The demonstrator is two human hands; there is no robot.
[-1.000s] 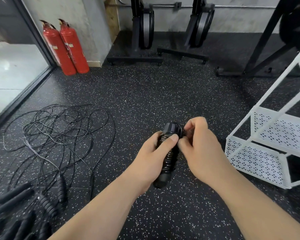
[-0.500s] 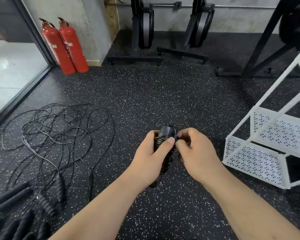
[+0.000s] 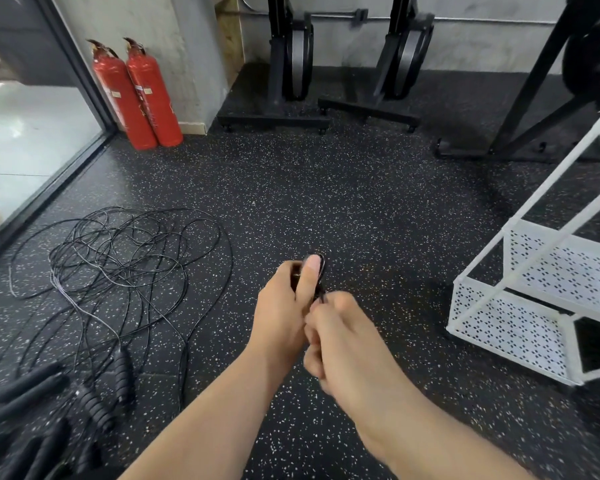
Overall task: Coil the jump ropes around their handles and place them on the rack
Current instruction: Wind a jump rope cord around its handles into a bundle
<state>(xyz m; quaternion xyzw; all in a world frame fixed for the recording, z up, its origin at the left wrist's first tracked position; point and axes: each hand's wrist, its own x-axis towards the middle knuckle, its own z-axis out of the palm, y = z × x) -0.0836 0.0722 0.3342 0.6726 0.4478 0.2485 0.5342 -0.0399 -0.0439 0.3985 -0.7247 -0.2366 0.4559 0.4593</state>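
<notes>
My left hand (image 3: 284, 306) grips a black jump rope handle bundle (image 3: 319, 268) wound with cord, thumb lying along its top; only the upper end shows above the fingers. My right hand (image 3: 343, 337) sits just below and right of it, fingers curled against the bundle's lower part, pinching the thin cord (image 3: 322, 297). A tangle of loose black ropes (image 3: 118, 258) lies on the floor to the left, with several black handles (image 3: 94, 400) at the bottom left. The white perforated rack (image 3: 520, 323) stands at the right.
Two red fire extinguishers (image 3: 139, 95) stand by the wall at the back left beside a glass door. Black exercise machines (image 3: 291, 64) line the back wall. A dark frame (image 3: 534, 98) stands behind the rack. Speckled rubber floor lies in between.
The bundle has tipped away from me so less of it shows. My right hand has dropped from the bundle's top to its lower side.
</notes>
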